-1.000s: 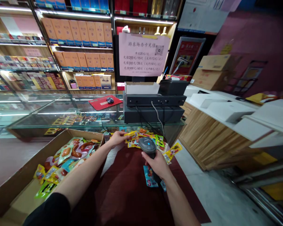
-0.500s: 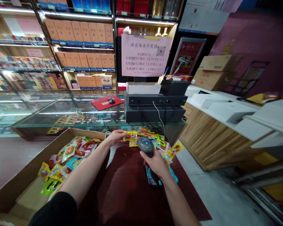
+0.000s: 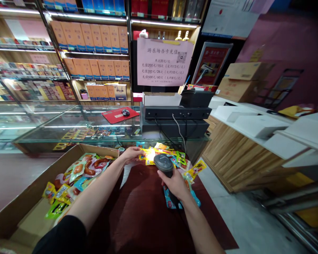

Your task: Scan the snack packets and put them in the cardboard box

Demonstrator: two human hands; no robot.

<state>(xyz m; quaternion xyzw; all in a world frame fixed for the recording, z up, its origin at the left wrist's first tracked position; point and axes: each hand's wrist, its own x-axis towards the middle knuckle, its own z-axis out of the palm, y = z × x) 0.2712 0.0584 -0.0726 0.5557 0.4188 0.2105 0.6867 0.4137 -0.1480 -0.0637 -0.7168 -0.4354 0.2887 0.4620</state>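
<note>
Dk red table (image 3: 137, 211): R hand (image 3: 176, 183) grips scanner (image 3: 163, 163), L hand (image 3: 132, 155) yellow pkt (image 3: 146, 154).

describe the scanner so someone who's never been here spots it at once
Find the dark red table in front of the glass counter. Over it, the right hand grips the scanner by its handle, beside a heap of snack packets. It is dark grey with a rounded head, unlike the brightly coloured packets around it.

I grip the black scanner (image 3: 164, 162), handle down and rounded head up, and pinch the yellow packet (image 3: 147, 154) at the scanner's 10 o'clock, its surface lit to a white glare.
</note>
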